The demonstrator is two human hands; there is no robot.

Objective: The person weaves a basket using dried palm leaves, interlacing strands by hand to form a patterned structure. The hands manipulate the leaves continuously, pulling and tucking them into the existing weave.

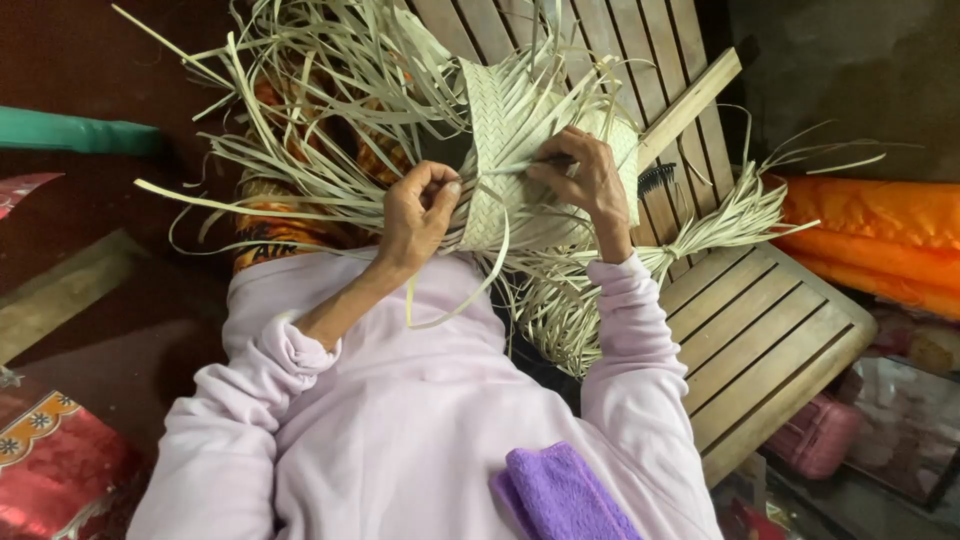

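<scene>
Weaving in progress: both hands on a half-made palm-leaf basket, held in front of the body.

Left hand (pixel 420 205) curled tight, grip pinched closed on one pale leaf strip (pixel 462 292) that loops down over the lilac sleeve. Right hand (pixel 585 180) lies flat across the woven basket (pixel 500 130), fingers pressing a strand; how tightly it grips, cannot tell. Loose strip ends fan out above. Slatted wooden chair (pixel 770 330) beside, orange cloth (pixel 880 240) beyond, purple towel (pixel 560 495) near the chest.

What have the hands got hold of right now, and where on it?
Both hands are on the woven leaf-strip piece. The left hand pinches a loose strip at its edge; the right hand presses on the woven face.
</scene>
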